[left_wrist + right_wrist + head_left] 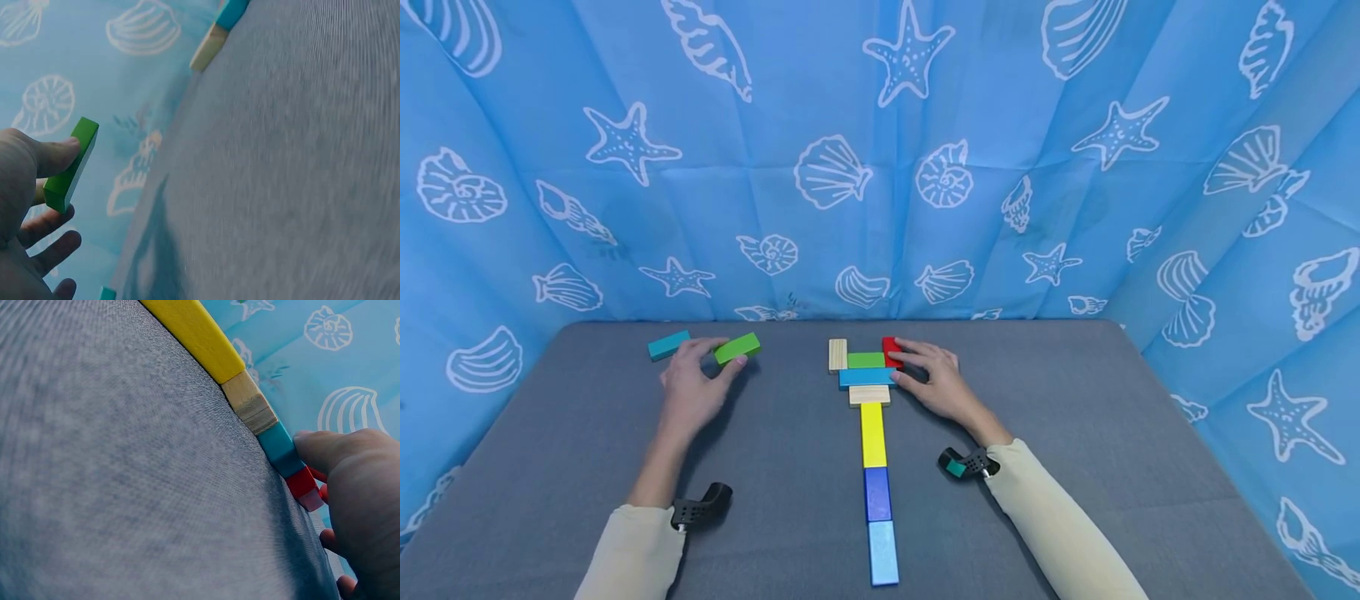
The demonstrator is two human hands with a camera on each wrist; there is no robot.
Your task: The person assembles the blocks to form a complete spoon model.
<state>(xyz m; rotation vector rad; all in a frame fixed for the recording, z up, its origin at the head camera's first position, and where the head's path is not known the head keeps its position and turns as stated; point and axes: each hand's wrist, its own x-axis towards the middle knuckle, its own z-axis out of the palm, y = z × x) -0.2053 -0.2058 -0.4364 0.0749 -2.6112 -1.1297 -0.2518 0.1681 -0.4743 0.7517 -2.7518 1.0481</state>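
My left hand (694,387) pinches a light green block (737,348) between thumb and fingers. In the left wrist view the green block (72,164) is tilted above the grey cloth, with the other fingers spread below it. A teal block (668,345) lies just beyond that hand. My right hand (942,379) touches the flat block layout at its upper right. Its fingertips rest on the red block (891,351), and its thumb is at the right end of the long blue block (868,377). In the right wrist view the thumb meets the teal-looking side of that block (281,449).
A green block (866,360) and an upright wooden block (837,355) adjoin the long blue one. Below run a wooden block (869,396), a yellow (873,435), a dark blue (877,494) and a light blue block (883,552). A shell-patterned curtain (880,208) hangs behind the table.
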